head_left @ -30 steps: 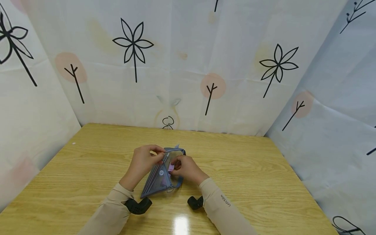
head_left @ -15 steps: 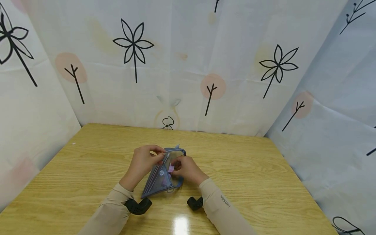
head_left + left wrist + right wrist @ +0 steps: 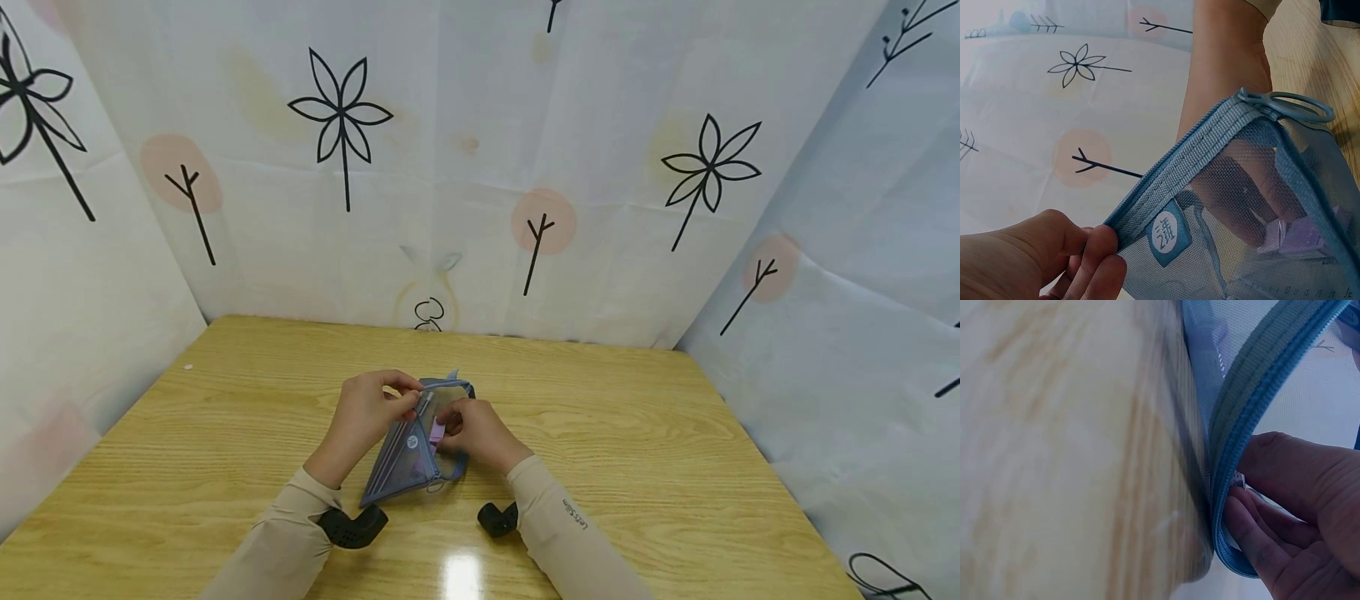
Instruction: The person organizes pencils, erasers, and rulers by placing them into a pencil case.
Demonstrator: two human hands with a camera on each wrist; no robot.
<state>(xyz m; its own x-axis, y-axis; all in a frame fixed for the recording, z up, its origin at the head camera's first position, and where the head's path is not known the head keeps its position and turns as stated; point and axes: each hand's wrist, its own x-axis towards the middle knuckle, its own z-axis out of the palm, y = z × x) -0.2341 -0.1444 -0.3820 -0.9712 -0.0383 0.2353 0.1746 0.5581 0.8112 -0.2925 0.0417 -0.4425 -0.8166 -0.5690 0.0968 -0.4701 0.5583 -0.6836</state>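
Note:
A blue mesh zip pouch stands at an angle on the table, its zipped mouth spread apart. My left hand pinches the zipper edge between thumb and fingers, close to a small blue tag with a white round label. Through that mouth reaches my right hand, its thumb and fingers pinching a small purple block inside. The block seems to have a clear, shiny covering; its exact kind is unclear. Long thin sticks, pen-like, show through the mesh. Printed numbers are visible low in the pouch.
The wooden table extends around the pouch, with white patterned cloth behind and at both sides. A black wrist device sits under the left forearm, another by the right. A tiny white scrap lies far left.

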